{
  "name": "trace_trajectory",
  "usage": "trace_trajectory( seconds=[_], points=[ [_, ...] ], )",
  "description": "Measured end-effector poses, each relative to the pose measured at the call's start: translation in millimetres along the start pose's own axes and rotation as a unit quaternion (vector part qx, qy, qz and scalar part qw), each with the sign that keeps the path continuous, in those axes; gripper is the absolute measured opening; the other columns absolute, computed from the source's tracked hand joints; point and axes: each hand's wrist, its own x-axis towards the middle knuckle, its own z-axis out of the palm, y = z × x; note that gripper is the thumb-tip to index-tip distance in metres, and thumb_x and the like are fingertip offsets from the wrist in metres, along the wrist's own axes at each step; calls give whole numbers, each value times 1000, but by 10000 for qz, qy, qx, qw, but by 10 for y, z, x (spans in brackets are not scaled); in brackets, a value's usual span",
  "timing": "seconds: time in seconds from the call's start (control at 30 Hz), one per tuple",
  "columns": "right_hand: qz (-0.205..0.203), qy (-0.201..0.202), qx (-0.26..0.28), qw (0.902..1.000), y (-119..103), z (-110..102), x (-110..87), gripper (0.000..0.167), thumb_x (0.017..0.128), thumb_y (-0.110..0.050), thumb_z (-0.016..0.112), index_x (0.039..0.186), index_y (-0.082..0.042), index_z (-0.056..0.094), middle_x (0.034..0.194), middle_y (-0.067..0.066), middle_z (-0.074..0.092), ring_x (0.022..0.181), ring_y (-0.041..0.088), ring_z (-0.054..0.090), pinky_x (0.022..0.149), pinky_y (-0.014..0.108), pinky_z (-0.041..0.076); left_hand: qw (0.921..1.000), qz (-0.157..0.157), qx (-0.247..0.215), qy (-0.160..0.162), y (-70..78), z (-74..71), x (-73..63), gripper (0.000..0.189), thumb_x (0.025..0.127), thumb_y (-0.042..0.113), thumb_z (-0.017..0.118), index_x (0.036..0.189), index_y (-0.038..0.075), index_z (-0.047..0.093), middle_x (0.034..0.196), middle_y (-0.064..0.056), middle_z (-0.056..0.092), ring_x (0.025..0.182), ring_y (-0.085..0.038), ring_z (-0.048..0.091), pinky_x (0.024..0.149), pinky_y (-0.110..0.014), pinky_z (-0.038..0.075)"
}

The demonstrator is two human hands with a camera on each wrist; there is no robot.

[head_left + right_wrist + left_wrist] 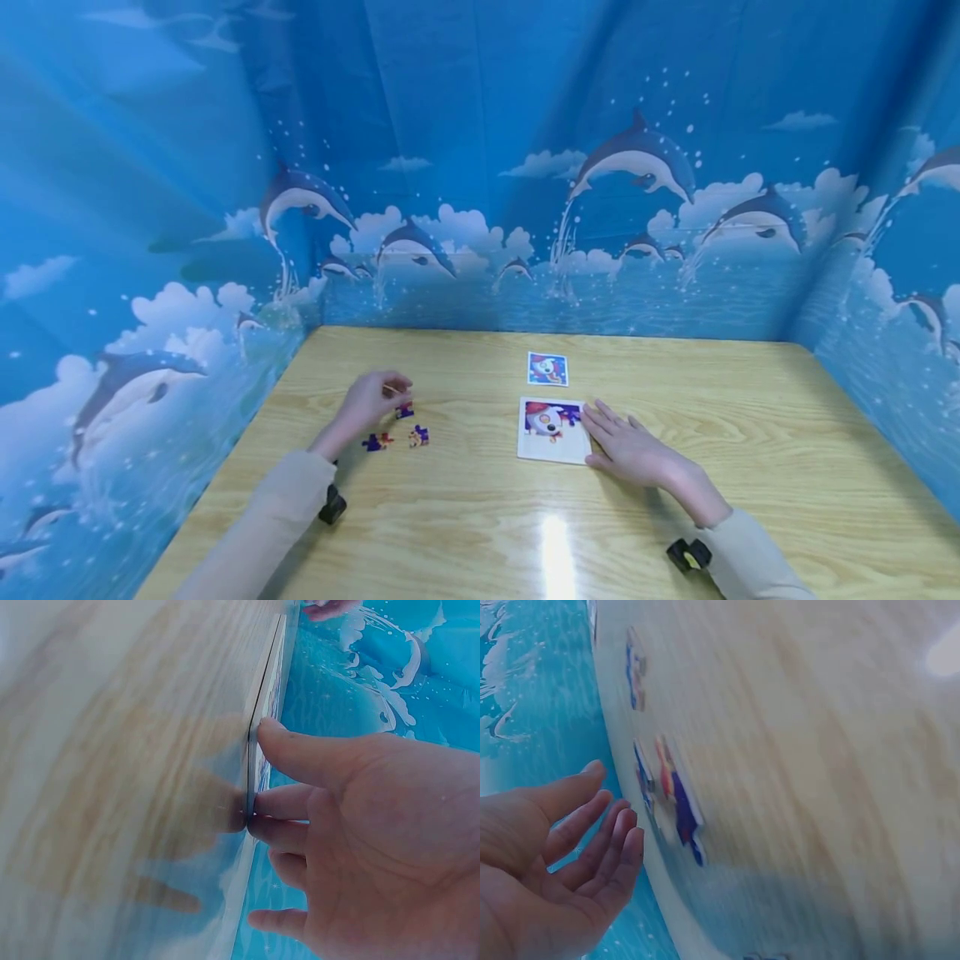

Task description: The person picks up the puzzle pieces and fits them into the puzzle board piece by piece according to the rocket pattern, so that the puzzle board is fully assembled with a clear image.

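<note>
Over the worktop [465,517], the left hand [371,399], fingers loosely parted and empty, hovers by centre-left puzzle pieces [420,435], while the right hand [630,448], fingers straight, touches the tray [553,452] right of centre, seemingly steadying it.

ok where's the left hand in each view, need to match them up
Head: left hand left of centre, by the loose jigsaw pieces.
Left wrist: large, at lower left.
Right wrist: only what looks like its fingers, cut off at the top edge.
Shared landmark: blue sea-print backdrop.
</note>
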Motion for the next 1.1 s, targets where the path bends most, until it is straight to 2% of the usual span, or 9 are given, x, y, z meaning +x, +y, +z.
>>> trace_trajectory(
  seconds=[0.2, 0.3, 0.5, 0.63, 0.87, 1.1],
  points=[
    [3, -4, 13, 10000, -15, -10, -6, 66, 106, -31, 53, 155, 6, 29, 164, 27, 19, 151, 47, 13, 116, 72, 14, 9986, -384, 315, -177, -40, -17, -39, 30, 86, 9, 80, 112, -3, 70, 103, -13, 73, 90, -24, 68, 82, -39, 59],
    [2, -5, 23, 10000, -17, -14, -5, 66, 106, -31, 53, 155, 6, 29, 164, 27, 19, 151, 47, 12, 116, 72, 14, 9977, -465, 440, -215, -36, -18, -42, 32, 83, 10, 83, 110, -2, 71, 101, -11, 72, 89, -22, 67, 81, -38, 59],
    [8, -1, 23, 10000, -16, -23, -3, 66, 106, -31, 52, 155, 6, 28, 164, 27, 18, 152, 47, 11, 117, 72, 13, 9970, -624, 363, -277, -10, -38, -34, 29, 82, 10, 84, 105, 0, 71, 94, -9, 69, 85, -20, 64, 78, -37, 57],
    [14, -6, 24, 10000, -14, -24, 0, 66, 106, -31, 52, 155, 6, 28, 164, 27, 18, 152, 47, 11, 117, 72, 13, 9974, -625, 183, -314, 3, -67, -21, 27, 82, 9, 84, 101, 0, 67, 91, -9, 69, 83, -19, 64, 75, -36, 57],
    [16, 3, 12, 10000, -12, -24, -6, 66, 106, -31, 52, 155, 6, 28, 164, 27, 17, 152, 46, 11, 117, 72, 13, 9981, -564, -87, -236, 55, -111, 49, 14, 94, 15, 73, 103, 4, 70, 97, -10, 71, 89, -23, 67, 79, -39, 58],
    [27, -3, 11, 10000, -14, -29, -10, 65, 106, -30, 52, 155, 6, 28, 164, 27, 18, 152, 46, 11, 117, 72, 13, 9989, -262, -31, -391, 170, -25, 135, 18, 97, 17, 69, 112, 9, 74, 104, -7, 75, 95, -23, 68, 84, -40, 58]
  ],
)
